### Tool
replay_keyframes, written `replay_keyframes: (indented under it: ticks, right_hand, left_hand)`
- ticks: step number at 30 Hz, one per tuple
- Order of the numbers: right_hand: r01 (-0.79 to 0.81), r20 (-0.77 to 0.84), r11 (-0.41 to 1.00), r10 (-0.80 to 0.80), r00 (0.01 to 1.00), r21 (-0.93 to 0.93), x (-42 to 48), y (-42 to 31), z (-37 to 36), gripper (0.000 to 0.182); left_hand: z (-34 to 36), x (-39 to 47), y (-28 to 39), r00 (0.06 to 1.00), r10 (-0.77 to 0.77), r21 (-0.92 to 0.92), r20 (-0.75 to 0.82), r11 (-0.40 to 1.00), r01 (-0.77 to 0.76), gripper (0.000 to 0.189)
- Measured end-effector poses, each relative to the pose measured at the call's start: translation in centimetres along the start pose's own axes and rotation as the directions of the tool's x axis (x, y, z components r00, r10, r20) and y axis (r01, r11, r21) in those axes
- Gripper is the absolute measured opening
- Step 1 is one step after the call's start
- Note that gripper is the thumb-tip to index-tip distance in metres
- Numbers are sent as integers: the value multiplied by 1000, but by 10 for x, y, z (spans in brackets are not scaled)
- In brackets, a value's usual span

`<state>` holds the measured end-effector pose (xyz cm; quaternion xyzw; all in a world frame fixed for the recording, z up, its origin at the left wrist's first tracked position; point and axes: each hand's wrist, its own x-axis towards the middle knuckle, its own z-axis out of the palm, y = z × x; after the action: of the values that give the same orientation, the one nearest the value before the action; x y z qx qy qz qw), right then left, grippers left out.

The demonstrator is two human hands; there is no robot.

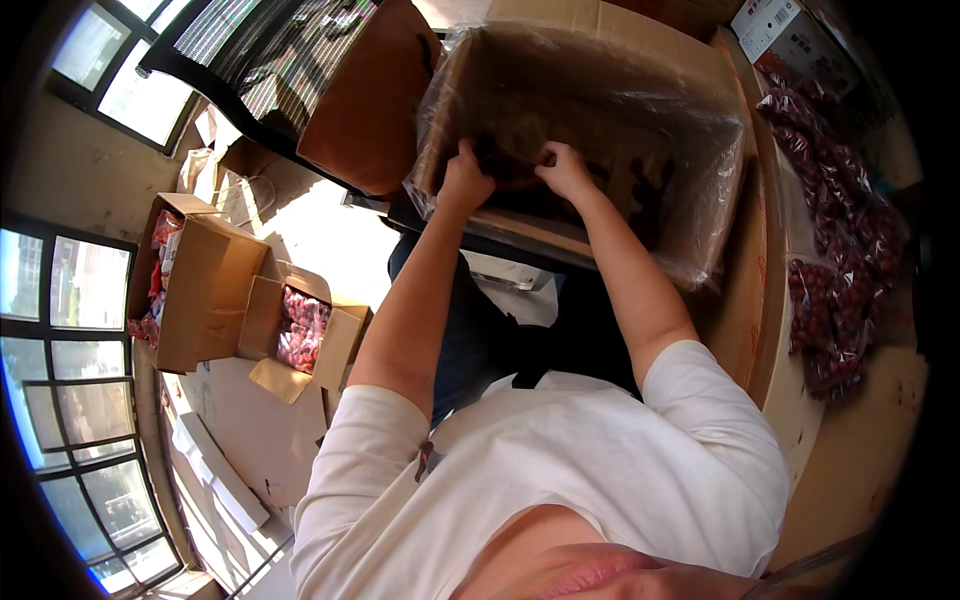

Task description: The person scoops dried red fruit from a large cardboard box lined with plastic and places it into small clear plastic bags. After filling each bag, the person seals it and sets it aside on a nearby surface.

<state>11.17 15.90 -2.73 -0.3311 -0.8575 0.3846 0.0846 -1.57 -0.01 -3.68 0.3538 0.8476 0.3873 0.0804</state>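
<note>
Before me stands a large open cardboard box (600, 15) lined with clear plastic film (690, 120). Both my hands reach into its near left part. My left hand (466, 180) is by the left wall, fingers pointing inward. To its right, my right hand (564, 169) has thumb and forefinger curled together. Something dark red lies in shadow between and below the hands; whether either hand grips it is not clear. More small dark pieces (652, 187) lie in the right part of the box.
Clear bags of dark red round fruit (840, 300) lie on the right, below a printed carton (787, 37). An open box of bagged red fruit (304, 330) and a taller carton (210, 292) stand at left. A mesh-backed chair (262, 67) is upper left.
</note>
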Motion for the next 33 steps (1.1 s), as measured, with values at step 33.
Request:
replay_keyframes:
  ticks: [33]
  right_hand:
    - [298,-375,901,-171,911,315,9,-11,-15,13]
  left_hand:
    - [-8,4,11,992,36,-226,-119,972,-62,13]
